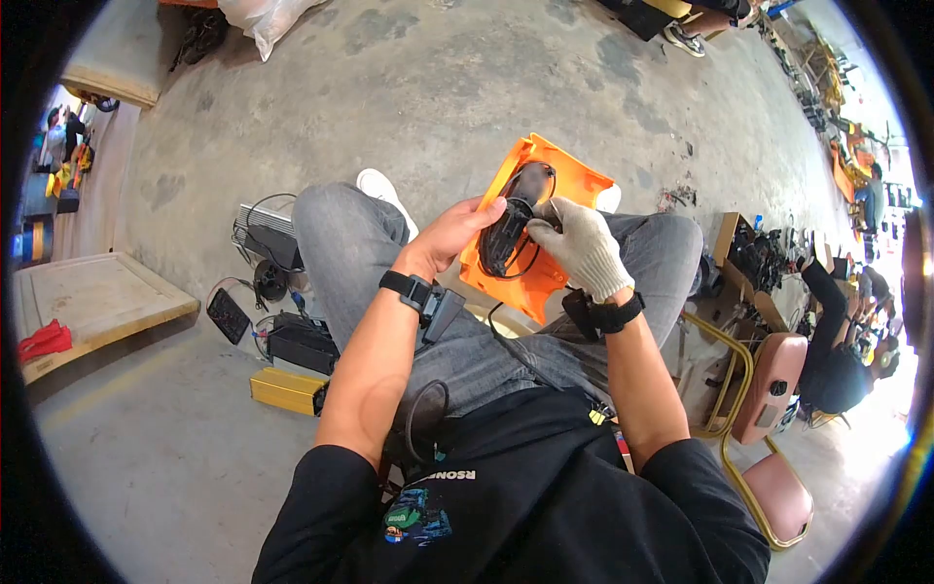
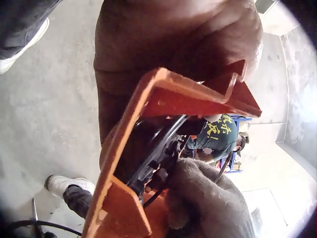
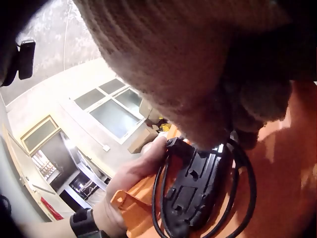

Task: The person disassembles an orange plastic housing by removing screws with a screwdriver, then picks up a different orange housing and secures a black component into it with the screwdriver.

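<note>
Gold metal shows first at the lower left, where a box (image 1: pixel 282 389) lies on the floor, well apart from the work. Near the centre of the frame, the left hand (image 1: pixel 449 236) grips the left edge of the orange shell (image 1: pixel 576 173), thumb on top beside the black part (image 1: pixel 498 238); its other fingers are mostly hidden. That grip should stay firm but light, since a hard squeeze could flex the thin wall. The shell is tilted over the lap with its hollow side up, a good angle for seeing inside, and the black part sits in the hollow. From the shell's lower end a lead (image 1: pixel 514 352) runs toward the lap; it wants slack, so that it doesn't tug. A thin cable (image 3: pixel 253 191) loops around the black part, and wide, easy curves would spare it kinks. Right of these, the gloved right hand (image 1: pixel 587 255) appears to pinch that cable near the part's upper end, its tips partly hidden. Small, slow moves suit it best, because knit fabric dulls touch and may snag.
</note>
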`<action>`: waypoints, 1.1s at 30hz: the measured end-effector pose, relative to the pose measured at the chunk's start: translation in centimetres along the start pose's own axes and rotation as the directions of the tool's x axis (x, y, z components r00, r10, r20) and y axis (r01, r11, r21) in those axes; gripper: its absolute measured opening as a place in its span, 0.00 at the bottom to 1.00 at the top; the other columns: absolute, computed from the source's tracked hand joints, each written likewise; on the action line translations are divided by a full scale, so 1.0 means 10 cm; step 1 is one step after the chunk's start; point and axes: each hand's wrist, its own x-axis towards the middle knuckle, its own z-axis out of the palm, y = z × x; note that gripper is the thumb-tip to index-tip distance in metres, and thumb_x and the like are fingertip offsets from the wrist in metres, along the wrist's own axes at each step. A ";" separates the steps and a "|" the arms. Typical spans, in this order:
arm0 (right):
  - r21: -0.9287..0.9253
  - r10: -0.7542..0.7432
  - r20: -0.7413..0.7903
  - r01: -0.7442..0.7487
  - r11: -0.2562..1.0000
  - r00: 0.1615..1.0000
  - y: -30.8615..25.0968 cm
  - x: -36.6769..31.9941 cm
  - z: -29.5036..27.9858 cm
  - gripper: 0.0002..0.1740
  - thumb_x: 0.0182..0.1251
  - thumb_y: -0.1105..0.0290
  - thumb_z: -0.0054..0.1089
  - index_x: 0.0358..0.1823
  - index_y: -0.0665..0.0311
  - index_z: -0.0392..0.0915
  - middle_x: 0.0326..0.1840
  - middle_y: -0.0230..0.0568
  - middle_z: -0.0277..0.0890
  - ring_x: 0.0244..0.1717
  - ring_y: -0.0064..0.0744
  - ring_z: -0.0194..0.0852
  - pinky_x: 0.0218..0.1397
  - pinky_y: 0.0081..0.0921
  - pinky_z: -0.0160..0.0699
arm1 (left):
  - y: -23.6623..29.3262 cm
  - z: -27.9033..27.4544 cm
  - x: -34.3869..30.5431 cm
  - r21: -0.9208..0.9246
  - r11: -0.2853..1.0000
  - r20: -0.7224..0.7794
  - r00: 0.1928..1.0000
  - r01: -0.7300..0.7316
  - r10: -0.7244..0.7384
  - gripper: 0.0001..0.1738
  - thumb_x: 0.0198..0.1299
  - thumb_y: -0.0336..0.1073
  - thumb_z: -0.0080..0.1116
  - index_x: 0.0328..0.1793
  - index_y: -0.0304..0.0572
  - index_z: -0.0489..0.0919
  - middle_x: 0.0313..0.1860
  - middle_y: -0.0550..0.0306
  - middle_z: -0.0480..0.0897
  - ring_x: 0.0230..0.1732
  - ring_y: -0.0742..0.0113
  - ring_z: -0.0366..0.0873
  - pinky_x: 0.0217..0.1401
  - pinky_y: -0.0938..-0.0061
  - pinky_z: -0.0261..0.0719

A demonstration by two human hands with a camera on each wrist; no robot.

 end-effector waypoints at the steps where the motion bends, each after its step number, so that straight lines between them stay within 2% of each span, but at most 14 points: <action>1: 0.017 -0.010 -0.001 0.010 1.000 1.000 -0.01 0.00 0.00 0.14 0.64 0.63 0.69 0.41 0.69 0.82 0.34 0.56 0.86 0.39 0.53 0.88 0.42 0.39 0.83 | 0.01 0.01 -0.01 0.000 1.000 -0.006 1.000 -0.001 0.001 0.29 0.76 0.51 0.56 0.69 0.34 0.75 0.56 0.56 0.85 0.51 0.71 0.85 0.55 0.73 0.86; 4: 0.122 -0.031 0.015 0.029 0.992 0.999 0.10 0.01 0.04 0.15 0.63 0.66 0.69 0.43 0.70 0.82 0.37 0.54 0.87 0.41 0.50 0.89 0.45 0.38 0.84 | 0.01 0.02 -0.01 0.006 1.000 -0.010 1.000 -0.007 0.007 0.29 0.77 0.51 0.56 0.69 0.34 0.75 0.56 0.56 0.85 0.51 0.71 0.86 0.55 0.73 0.87; 10: 0.202 0.002 0.049 -0.012 0.979 0.999 0.16 0.02 0.04 0.13 0.63 0.71 0.66 0.46 0.71 0.82 0.39 0.53 0.88 0.42 0.46 0.89 0.47 0.34 0.84 | 0.01 0.01 -0.01 0.002 1.000 -0.011 1.000 -0.016 0.016 0.29 0.77 0.51 0.56 0.69 0.33 0.75 0.57 0.55 0.85 0.52 0.71 0.86 0.56 0.72 0.87; 17: 0.212 -0.003 0.114 -0.021 0.977 0.993 0.18 0.04 0.04 0.11 0.63 0.75 0.63 0.46 0.71 0.83 0.39 0.52 0.87 0.41 0.44 0.89 0.47 0.33 0.83 | 0.00 0.01 0.01 0.035 0.999 -0.038 0.999 -0.001 0.002 0.29 0.77 0.51 0.56 0.70 0.33 0.75 0.58 0.54 0.85 0.53 0.70 0.86 0.56 0.72 0.86; 20: 0.190 -0.046 0.063 0.033 0.981 0.997 0.14 0.03 0.06 0.10 0.62 0.77 0.62 0.45 0.69 0.82 0.37 0.51 0.86 0.40 0.47 0.88 0.45 0.35 0.83 | 0.00 0.01 -0.01 0.004 1.000 -0.017 1.000 -0.001 0.001 0.29 0.76 0.51 0.56 0.70 0.34 0.75 0.58 0.55 0.85 0.53 0.69 0.86 0.56 0.72 0.86; 22: 0.088 -0.143 0.020 0.141 0.986 0.990 0.15 0.03 0.07 0.09 0.60 0.79 0.62 0.43 0.68 0.80 0.35 0.51 0.85 0.39 0.51 0.87 0.43 0.37 0.82 | 0.00 0.01 -0.01 0.002 1.000 -0.021 1.000 0.000 0.000 0.29 0.76 0.51 0.56 0.70 0.34 0.75 0.58 0.55 0.85 0.52 0.70 0.86 0.56 0.72 0.86; 25: 0.115 -0.148 0.009 0.146 0.983 0.989 0.15 0.02 0.08 0.09 0.59 0.80 0.62 0.42 0.67 0.79 0.34 0.52 0.84 0.39 0.54 0.86 0.41 0.39 0.81 | 0.02 0.02 -0.02 0.006 1.000 -0.023 1.000 -0.002 0.002 0.29 0.76 0.51 0.56 0.70 0.34 0.75 0.57 0.55 0.85 0.52 0.70 0.86 0.56 0.72 0.86; 29: 0.132 -0.143 0.003 0.142 0.981 0.990 0.19 0.01 0.11 0.09 0.60 0.78 0.62 0.42 0.68 0.79 0.34 0.53 0.84 0.39 0.53 0.86 0.41 0.39 0.82 | 0.01 0.01 0.00 0.039 0.999 -0.024 1.000 0.016 -0.015 0.29 0.76 0.51 0.56 0.69 0.34 0.76 0.57 0.55 0.85 0.52 0.70 0.86 0.56 0.72 0.86; 31: 0.050 -0.050 0.047 0.047 0.998 0.998 0.22 0.02 0.13 0.08 0.61 0.75 0.63 0.42 0.68 0.79 0.34 0.54 0.84 0.39 0.53 0.87 0.42 0.39 0.82 | -0.02 0.00 0.01 0.038 0.999 -0.025 1.000 0.006 -0.006 0.29 0.76 0.51 0.56 0.69 0.34 0.76 0.57 0.55 0.85 0.51 0.70 0.86 0.55 0.72 0.86; 33: 0.079 -0.052 0.058 0.047 0.996 0.997 0.23 0.01 0.13 0.09 0.62 0.74 0.63 0.43 0.68 0.79 0.34 0.54 0.84 0.40 0.54 0.87 0.42 0.40 0.82 | -0.03 -0.01 0.02 0.037 0.999 -0.026 1.000 -0.003 0.004 0.29 0.76 0.51 0.57 0.69 0.34 0.76 0.57 0.55 0.86 0.51 0.71 0.86 0.55 0.72 0.86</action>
